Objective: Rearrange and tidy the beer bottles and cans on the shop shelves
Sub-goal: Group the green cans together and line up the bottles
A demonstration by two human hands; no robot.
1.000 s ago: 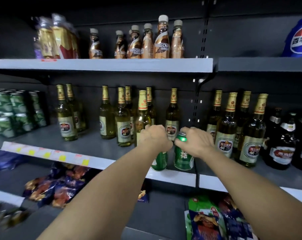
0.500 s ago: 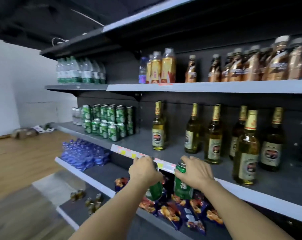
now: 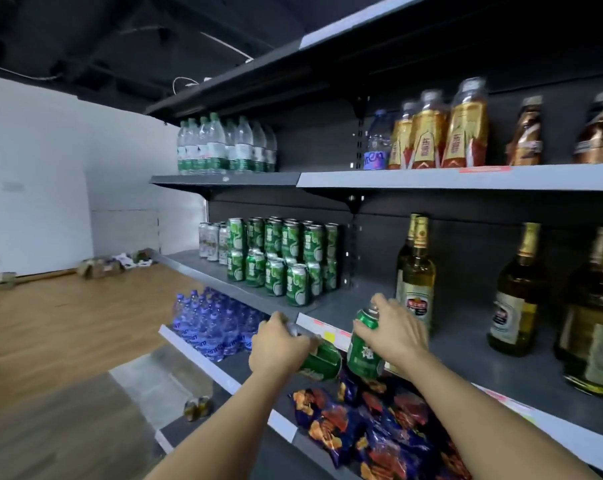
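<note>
Fingers of my left hand point(image 3: 280, 344) are curled over the top end of a green beer can point(image 3: 319, 361), gripping it. That can is tilted hard, its long axis running from the silver top at upper left down to its base at lower right, close to lying flat. My right hand point(image 3: 398, 332) grips a second green can point(image 3: 365, 348) from above and behind, thumb on the near side. This one stands almost upright, top leaning slightly right toward the shelf. Both cans are in the air, nearly touching at their lower ends, in front of the white edge strip of the middle shelf point(image 3: 331, 308) and above the blue snack bags point(image 3: 369, 424) on the shelf below.

To the left on the middle shelf, the stacked green cans point(image 3: 282, 261) stand upright two layers high, with a few silver cans point(image 3: 210, 241) at their far end. Just behind my right hand is a gold-foiled beer bottle point(image 3: 417, 275), upright; more beer bottles point(image 3: 516, 292) stand farther right. Below left sit packs of blue water bottles point(image 3: 210, 323). On the upper shelf are green-labelled water bottles point(image 3: 224, 145) and gold-labelled drink bottles point(image 3: 438, 129).
</note>
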